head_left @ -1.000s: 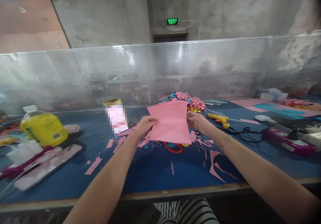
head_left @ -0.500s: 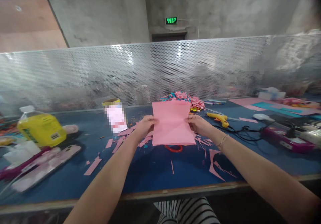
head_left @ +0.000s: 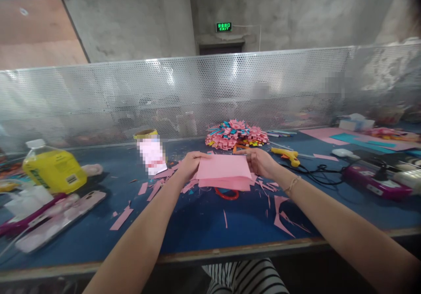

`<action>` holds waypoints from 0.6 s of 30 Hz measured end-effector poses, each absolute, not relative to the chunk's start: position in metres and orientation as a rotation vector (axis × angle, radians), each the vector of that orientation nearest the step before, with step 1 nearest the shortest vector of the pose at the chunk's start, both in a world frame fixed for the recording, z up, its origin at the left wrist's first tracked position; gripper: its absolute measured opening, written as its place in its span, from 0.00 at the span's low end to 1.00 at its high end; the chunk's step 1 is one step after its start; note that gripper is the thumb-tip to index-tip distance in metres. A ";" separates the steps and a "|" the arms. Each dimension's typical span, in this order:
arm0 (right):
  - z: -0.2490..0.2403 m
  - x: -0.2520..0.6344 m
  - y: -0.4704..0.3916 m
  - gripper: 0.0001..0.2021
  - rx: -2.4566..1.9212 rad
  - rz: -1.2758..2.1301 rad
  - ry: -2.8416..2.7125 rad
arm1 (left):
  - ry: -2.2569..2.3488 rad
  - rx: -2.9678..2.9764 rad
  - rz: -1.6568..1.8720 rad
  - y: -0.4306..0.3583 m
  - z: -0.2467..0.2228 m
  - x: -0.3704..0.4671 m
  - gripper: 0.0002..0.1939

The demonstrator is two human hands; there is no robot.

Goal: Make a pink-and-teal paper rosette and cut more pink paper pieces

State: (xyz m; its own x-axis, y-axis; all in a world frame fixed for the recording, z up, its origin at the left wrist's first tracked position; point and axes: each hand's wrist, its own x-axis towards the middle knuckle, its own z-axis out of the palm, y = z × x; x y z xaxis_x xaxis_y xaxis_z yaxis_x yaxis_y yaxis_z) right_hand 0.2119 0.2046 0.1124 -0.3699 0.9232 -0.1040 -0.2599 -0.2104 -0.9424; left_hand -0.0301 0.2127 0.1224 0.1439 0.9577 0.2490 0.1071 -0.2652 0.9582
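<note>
While the left hand [head_left: 191, 163] and right hand [head_left: 263, 162] are pinching folded pink paper [head_left: 224, 166] by opposite ends above the counter [head_left: 197, 230], it is looking light and easily creased, suiting gentle edge holds.

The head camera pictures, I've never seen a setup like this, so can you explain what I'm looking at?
There is no machine here, just a person's bare hands. One camera, worn on the head, looks forward and down, so the arms reach in from below. The left hand holds some pink paper that looks folded over; the right hand is at its other side, its grip hard to make out. On the blue table lie pink scraps, a yellow glue gun, a phone, a bottle of yellow liquid and a colourful heap of paper pieces.
</note>
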 end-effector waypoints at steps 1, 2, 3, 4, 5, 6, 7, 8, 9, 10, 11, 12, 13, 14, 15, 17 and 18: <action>0.112 0.212 0.204 0.13 -0.904 1.740 -1.159 | 1.113 1.587 1.273 0.213 0.122 -0.030 0.11; 0.110 0.211 0.204 0.14 -0.901 1.749 -1.189 | 1.143 1.608 1.298 0.214 0.122 -0.030 0.12; 0.109 0.211 0.204 0.13 -0.893 1.739 -1.226 | 1.157 1.624 1.307 0.214 0.122 -0.030 0.14; 0.107 0.210 0.204 0.13 -0.885 1.712 -1.262 | 1.165 1.636 1.312 0.213 0.122 -0.029 0.15; 0.105 0.209 0.204 0.14 -0.885 1.673 -1.290 | 1.174 1.645 1.316 0.213 0.122 -0.028 0.15; 0.103 0.208 0.204 0.16 -0.888 1.627 -1.309 | 1.178 1.650 1.327 0.212 0.122 -0.027 0.15; 0.102 0.207 0.204 0.18 -0.896 1.582 -1.320 | 1.167 1.638 1.340 0.212 0.123 -0.026 0.14; 0.102 0.206 0.204 0.18 -0.906 1.547 -1.320 | 1.134 1.602 1.354 0.212 0.123 -0.025 0.14; 0.102 0.205 0.204 0.18 -0.912 1.522 -1.313 | 1.083 1.536 1.366 0.212 0.123 -0.023 0.14; 0.103 0.205 0.204 0.19 -0.912 1.501 -1.303 | 1.021 1.446 1.375 0.213 0.123 -0.022 0.14; 0.104 0.205 0.205 0.19 -0.905 1.480 -1.287 | 0.955 1.343 1.378 0.213 0.123 -0.022 0.16; 0.105 0.205 0.205 0.20 -0.891 1.462 -1.270 | 0.901 1.242 1.368 0.213 0.123 -0.021 0.17; 0.106 0.205 0.205 0.21 -0.872 1.446 -1.253 | 0.865 1.162 1.339 0.213 0.122 -0.021 0.17; 0.107 0.205 0.205 0.22 -0.850 1.430 -1.238 | 0.845 1.114 1.296 0.213 0.122 -0.020 0.18; 0.107 0.205 0.206 0.22 -0.824 1.412 -1.224 | 0.834 1.096 1.242 0.211 0.122 -0.020 0.18; 0.107 0.204 0.208 0.23 -0.781 1.369 -1.198 | 0.831 1.130 1.125 0.207 0.123 -0.019 0.19; 0.107 0.204 0.209 0.23 -0.767 1.345 -1.187 | 0.840 1.168 1.081 0.205 0.123 -0.018 0.20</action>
